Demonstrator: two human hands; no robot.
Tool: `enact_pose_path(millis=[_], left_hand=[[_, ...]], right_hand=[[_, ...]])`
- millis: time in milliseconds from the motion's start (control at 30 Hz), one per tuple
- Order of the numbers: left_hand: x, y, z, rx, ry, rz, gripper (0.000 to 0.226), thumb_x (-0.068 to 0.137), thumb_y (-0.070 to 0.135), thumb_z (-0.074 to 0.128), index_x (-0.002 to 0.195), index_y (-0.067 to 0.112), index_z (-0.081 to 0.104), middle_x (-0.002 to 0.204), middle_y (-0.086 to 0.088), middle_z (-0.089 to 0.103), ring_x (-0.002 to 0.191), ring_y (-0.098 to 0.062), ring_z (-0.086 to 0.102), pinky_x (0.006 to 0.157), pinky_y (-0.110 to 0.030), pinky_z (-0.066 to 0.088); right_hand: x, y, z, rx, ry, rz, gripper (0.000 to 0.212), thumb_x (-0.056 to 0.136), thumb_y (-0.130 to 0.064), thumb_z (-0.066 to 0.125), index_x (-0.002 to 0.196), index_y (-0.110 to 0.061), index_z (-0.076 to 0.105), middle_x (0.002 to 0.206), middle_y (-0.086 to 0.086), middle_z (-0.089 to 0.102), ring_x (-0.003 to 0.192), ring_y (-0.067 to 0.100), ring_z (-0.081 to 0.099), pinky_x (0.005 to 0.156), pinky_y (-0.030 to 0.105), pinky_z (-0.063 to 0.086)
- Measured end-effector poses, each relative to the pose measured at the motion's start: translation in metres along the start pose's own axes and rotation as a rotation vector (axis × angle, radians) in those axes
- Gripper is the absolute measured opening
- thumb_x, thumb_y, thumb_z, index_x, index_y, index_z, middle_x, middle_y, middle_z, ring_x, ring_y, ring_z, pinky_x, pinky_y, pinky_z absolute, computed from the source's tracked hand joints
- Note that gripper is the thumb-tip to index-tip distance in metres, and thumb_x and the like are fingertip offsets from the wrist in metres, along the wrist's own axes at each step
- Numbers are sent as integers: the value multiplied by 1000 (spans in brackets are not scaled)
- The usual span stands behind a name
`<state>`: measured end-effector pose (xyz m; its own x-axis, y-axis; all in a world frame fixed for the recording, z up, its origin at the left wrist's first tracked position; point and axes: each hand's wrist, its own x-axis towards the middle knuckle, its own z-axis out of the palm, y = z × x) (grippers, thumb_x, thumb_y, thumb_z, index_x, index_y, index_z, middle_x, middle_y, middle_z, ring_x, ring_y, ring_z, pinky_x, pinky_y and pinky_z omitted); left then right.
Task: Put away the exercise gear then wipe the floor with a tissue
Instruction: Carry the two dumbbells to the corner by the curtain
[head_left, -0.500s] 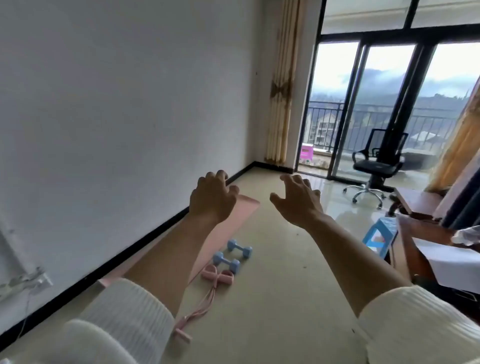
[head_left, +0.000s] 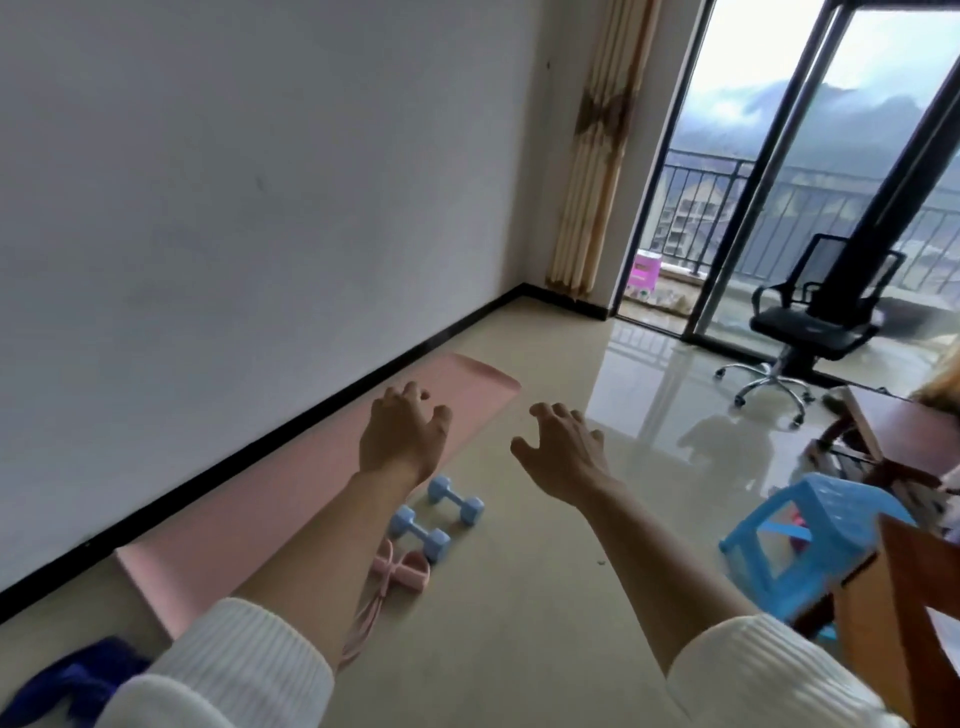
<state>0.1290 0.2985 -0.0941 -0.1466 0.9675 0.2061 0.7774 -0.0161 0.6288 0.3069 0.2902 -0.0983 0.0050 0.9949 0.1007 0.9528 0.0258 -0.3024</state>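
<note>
Lit by overcast daylight through the glass door (head_left: 753, 156), blown out to white near its top. Pale glare and reflections on the floor (head_left: 649, 374) just before the door; dimmer and greyer along the wall (head_left: 208, 208) away from it. Soft all over, bowed at the edges, smeared around the chair (head_left: 810, 327) by the door.

Mat (head_left: 291, 499) along wall (head_left: 208, 208), dumbbells (head_left: 456, 500) just right of it, pull rope (head_left: 402, 569) nearer, stool (head_left: 810, 530) apparently beside table (head_left: 914, 613)

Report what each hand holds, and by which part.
Nothing is held. The left hand and right hand are empty, loosely open in the air; the blue dumbbells and pink mat lie on the floor.
</note>
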Motion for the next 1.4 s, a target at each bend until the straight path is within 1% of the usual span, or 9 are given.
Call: enact_pose_path(millis=[300,467,600,733,867,967,1167,1267,1400], left_hand=[[215,-16,118,18,-28,-84,40,92,32,44,125,10,50,130,-15,50,119,-29,45,93,-38,40],[316,-34,182,26,-57,-179,41,93,32,45,128,10,47,131,-14,49,119,-29,44,94,-38,39],[380,-54,229,32,-60,-297,43,93,32,44,131,12,45,132,-14,48,120,-29,42,93,-38,39],[435,-92,293,0,-16,-465,42,92,33,45,129,14,47,130,-12,50,118,-28,44,93,-37,39],[471,-143,367,-52,65,-652,41,91,33,46,128,15,48,130,-10,50,118,-27,46,94,-35,39],[484,-193,429,-74,101,-780,41,91,32,46,128,15,49,129,-12,51,117,-28,48,92,-34,39],[466,-322,570,-117,143,-973,36,89,27,51,122,12,54,124,-14,55,115,-31,50,95,-36,38],[441,-392,650,-139,112,-1043,34,89,26,52,119,10,54,121,-14,57,113,-31,52,93,-36,39],[420,-489,744,-107,117,-1141,40,91,26,49,126,7,50,128,-16,55,116,-32,51,93,-35,37]], right_hand=[[242,45,73,5,-106,-16,57,90,-40,50,139,-14,38,139,8,44,128,27,37,100,44,32],[367,68,113,-11,-184,-32,55,90,-44,49,137,-16,40,138,7,46,128,27,39,100,42,31],[456,87,149,-15,-260,-64,55,91,-46,47,137,-16,40,138,8,46,128,27,38,101,43,30],[540,106,209,-36,-370,-163,56,92,-47,46,138,-16,39,140,7,45,129,27,37,102,44,30],[611,124,293,-44,-466,-256,54,92,-45,47,137,-16,40,139,6,46,129,26,38,102,43,30],[645,140,373,-50,-552,-306,51,92,-44,48,135,-17,42,137,4,48,128,25,39,101,42,31],[666,184,564,-31,-716,-311,51,92,-42,49,136,-16,41,137,2,49,127,23,41,101,41,31],[663,215,666,-32,-788,-284,49,92,-39,49,134,-15,42,135,4,50,126,23,42,99,41,32],[660,256,796,-55,-835,-266,50,92,-38,50,135,-16,41,134,3,50,125,24,42,100,40,33]])
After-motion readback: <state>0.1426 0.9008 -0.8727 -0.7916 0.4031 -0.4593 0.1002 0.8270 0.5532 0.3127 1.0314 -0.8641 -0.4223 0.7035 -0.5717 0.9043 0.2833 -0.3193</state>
